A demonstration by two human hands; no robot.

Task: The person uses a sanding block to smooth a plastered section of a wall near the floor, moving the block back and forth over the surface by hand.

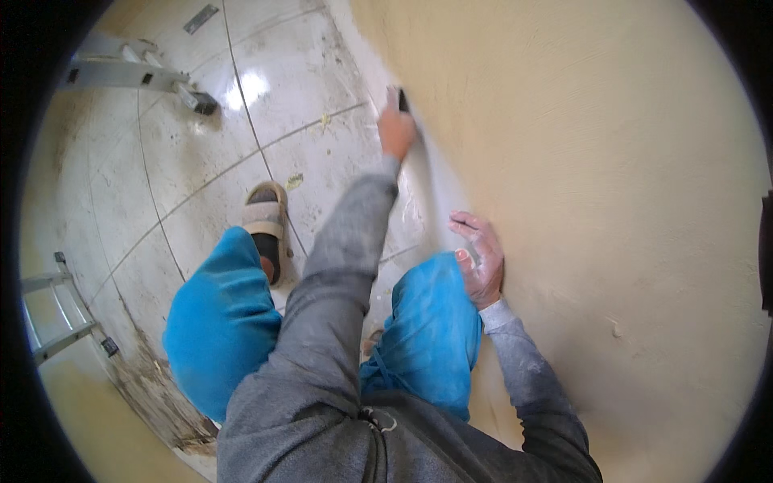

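My left hand (396,134), blurred, is stretched out low along the foot of the wall. It grips a flat hand tool (403,101) with a dark edge, pressed near the white strip (444,175) at the base of the cream wall (574,151). Fingers hide most of this tool, so its exact kind cannot be told. White dust coats my right hand (481,259), which sits between my right knee and the wall. Its thumb and fingers are apart, with nothing seen in them.
Dirty pale floor tiles (199,151) spread to the left. A metal ladder's foot (202,102) stands at upper left, and more ladder rails (66,335) show at lower left. My sandalled left foot (266,232) is on the tiles. A flat grey strip (200,19) lies farther off.
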